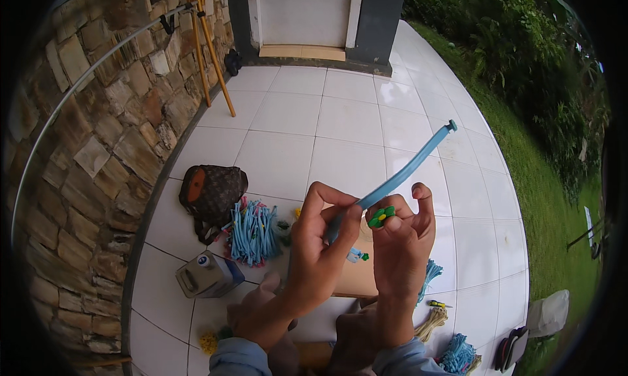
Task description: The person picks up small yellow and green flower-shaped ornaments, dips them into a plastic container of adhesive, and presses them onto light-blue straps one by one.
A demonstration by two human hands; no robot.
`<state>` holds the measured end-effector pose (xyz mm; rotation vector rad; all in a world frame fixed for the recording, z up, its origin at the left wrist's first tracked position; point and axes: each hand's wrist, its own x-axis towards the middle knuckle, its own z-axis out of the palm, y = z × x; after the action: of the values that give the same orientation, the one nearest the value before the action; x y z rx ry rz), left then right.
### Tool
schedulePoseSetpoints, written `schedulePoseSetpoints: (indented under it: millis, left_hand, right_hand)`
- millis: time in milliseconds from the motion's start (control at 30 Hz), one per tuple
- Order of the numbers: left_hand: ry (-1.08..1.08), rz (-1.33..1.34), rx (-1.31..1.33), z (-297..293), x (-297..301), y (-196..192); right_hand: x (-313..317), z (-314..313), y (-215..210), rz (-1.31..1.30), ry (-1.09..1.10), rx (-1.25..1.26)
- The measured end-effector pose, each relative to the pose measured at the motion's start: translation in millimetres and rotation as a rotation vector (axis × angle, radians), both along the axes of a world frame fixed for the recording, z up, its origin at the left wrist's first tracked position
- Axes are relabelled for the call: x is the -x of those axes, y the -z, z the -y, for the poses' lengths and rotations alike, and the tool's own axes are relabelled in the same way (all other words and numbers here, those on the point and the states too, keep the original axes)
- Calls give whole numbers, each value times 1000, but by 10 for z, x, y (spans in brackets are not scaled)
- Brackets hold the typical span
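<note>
My left hand [317,251] is closed, thumb and fingers pinching a light blue flexible strip [409,170]. The strip slants up and to the right and ends in a small dark teal tip. Between the thumb and fingers of my right hand [402,251] sits a green flower-shaped piece [381,217] with a yellow centre, just below the strip. Under my hands lies a brown board [356,281], partly covered by them. On it, a small light blue piece with a green flower end [357,254] shows between my wrists.
A pile of light blue strips [253,232] lies left, near a brown patterned backpack [212,196] and a boxy container [208,276]. Blue bundles [458,355], a tan bundle [432,325] and a yellow-handled tool [438,304] lie right. A stone wall [91,160] borders the tiles.
</note>
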<state>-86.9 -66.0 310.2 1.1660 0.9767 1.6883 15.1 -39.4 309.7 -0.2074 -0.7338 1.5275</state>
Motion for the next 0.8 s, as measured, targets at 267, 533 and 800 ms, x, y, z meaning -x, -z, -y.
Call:
schedulePoseSetpoints:
  millis: [267, 533, 800]
  left_hand:
    - [-65, -58, -68, -37, -83, 28]
    - [-32, -77, -102, -25, -110, 41]
    - [21, -54, -88, 0, -76, 69]
  right_hand:
    - [30, -9, -14, 16, 62, 50]
    - [18, -16, -9, -9, 80, 33]
    - [4, -11, -7, 0, 96, 15]
